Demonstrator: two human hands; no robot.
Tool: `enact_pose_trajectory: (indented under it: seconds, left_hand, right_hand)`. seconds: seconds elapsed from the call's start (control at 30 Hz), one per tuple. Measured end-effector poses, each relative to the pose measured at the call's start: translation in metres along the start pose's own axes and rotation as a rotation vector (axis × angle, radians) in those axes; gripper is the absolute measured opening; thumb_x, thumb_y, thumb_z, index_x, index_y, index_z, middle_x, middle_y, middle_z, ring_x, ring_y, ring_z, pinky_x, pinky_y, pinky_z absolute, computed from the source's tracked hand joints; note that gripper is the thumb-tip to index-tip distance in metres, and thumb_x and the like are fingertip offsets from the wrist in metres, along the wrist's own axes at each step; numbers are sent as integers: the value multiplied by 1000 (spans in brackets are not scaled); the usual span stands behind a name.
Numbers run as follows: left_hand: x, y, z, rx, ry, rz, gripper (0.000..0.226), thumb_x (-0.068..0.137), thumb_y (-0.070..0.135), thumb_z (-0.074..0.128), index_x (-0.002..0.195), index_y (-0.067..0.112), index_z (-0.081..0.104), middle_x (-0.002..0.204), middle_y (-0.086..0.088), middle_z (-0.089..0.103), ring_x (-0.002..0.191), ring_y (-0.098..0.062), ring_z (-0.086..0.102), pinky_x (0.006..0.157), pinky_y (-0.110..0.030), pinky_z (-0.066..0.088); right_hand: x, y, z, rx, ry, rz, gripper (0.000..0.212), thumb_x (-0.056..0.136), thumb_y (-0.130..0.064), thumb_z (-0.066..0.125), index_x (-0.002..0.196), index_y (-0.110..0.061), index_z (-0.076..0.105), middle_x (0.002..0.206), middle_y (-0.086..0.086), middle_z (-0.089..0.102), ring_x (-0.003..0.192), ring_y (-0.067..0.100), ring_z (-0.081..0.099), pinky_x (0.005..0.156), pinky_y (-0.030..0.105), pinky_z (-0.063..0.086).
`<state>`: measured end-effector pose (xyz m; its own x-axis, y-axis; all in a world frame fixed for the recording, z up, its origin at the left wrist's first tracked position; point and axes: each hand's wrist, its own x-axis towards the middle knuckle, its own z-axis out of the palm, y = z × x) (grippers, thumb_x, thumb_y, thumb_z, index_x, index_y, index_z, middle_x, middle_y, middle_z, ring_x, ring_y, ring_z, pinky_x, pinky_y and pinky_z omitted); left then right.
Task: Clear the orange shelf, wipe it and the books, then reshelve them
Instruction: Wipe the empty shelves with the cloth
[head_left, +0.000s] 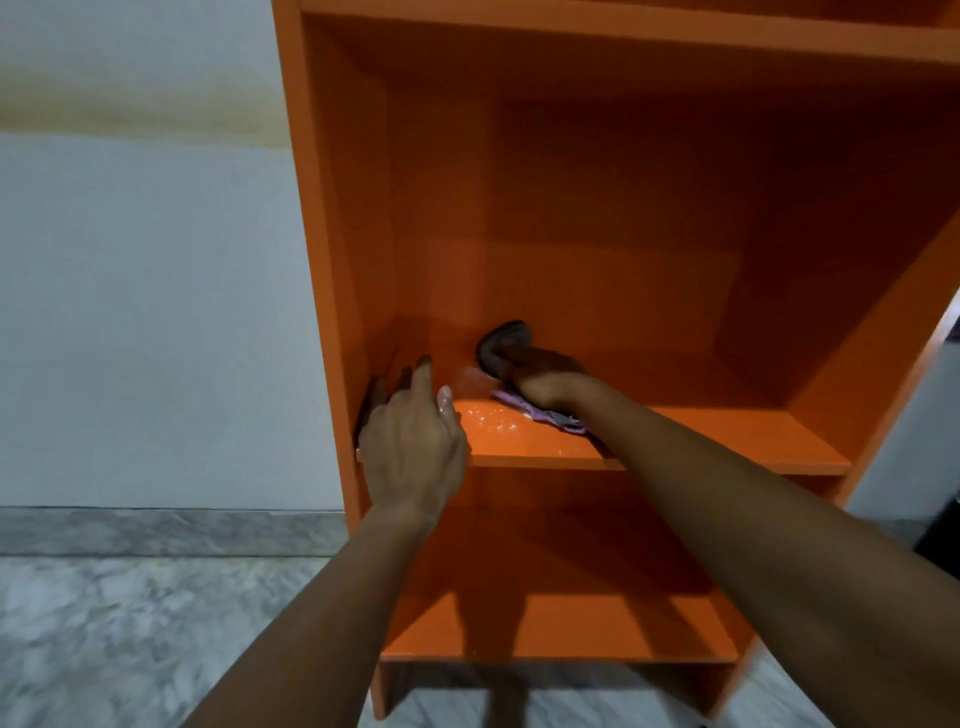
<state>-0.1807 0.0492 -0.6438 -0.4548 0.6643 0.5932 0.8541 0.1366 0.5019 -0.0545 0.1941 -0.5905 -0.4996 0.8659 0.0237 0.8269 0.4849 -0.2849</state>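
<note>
On the middle board of the orange shelf (727, 436), a person's right hand (545, 379) clenches a bunched dark cloth (506, 343), its lilac edge trailing, near the back panel. The left hand (410, 441) sits at the front left corner, fingers extended, gripping nothing. Soft and light, the rag likely handles best wadded in the palm; the smooth, rigid laminate carries pale specks (488, 418). No books are in view.
</note>
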Motion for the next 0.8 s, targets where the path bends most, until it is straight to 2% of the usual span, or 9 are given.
enact_pose_trajectory:
  seconds: [0.1,0.17,0.3,0.37,0.43,0.53,0.67,0.7,0.8]
  left_hand:
    - [-1,-3,-10,-99,-62,15,43,105,29,45,146,15,48,127,-14,68,120,-35,59,117,-42,31]
    - [-7,-7,-23,-221,-69,13,44,103,25,52,146,17,49,137,-9,62,129,-30,53,113,-40,35]
    - [-38,-19,-48,-177,143,138,30,91,20,69,121,21,66,116,-3,69,108,-25,61,88,-40,53]
    - [-47,-19,-58,-169,267,49,27,90,27,71,116,22,65,112,-2,68,103,-22,59,84,-36,52]
    - [-47,-20,-65,-196,307,-161,34,90,35,70,120,23,60,120,-4,65,107,-23,58,89,-38,50]
    - [-39,-30,-67,-235,115,-383,47,92,43,67,134,26,53,135,-4,62,120,-30,58,99,-49,48]
    - [-27,-38,-68,-319,-90,-432,52,97,47,59,143,25,50,139,-5,62,121,-35,62,100,-53,50]
    - [-25,-38,-67,-343,-117,-449,51,98,47,58,143,25,50,139,-6,62,120,-36,63,99,-53,51]
    - [-19,-41,-61,-413,-147,-500,47,100,43,56,142,23,52,137,-7,63,119,-36,64,99,-53,51]
  right_hand:
    - [-20,-16,8,-3,-7,-114,52,107,-46,32,158,-33,30,166,0,28,149,28,32,114,35,30]
    - [-36,-23,13,-6,15,-174,50,107,-37,38,157,-31,33,163,1,35,145,29,38,110,36,35]
    - [-69,-32,27,65,65,-267,43,109,-33,40,152,-29,45,154,1,50,136,29,49,104,41,42]
    - [-88,-40,32,112,127,-297,40,107,-28,45,147,-29,52,138,2,64,119,31,60,89,39,46]
    - [-103,-47,36,171,208,-315,38,104,-21,51,140,-28,60,125,2,71,110,30,64,79,36,45]
    - [-124,-46,42,213,282,-323,41,96,-15,58,133,-30,66,130,-2,70,117,24,64,92,42,51]
    - [-133,-39,33,271,278,-341,44,89,-4,59,122,-29,74,105,-3,79,74,14,69,66,39,52]
    - [-132,-40,26,320,284,-335,44,88,-3,59,120,-28,75,103,-3,79,72,12,69,64,38,52]
    - [-116,-43,5,463,463,-279,43,85,-1,59,116,-24,76,106,-7,77,94,8,70,78,22,54]
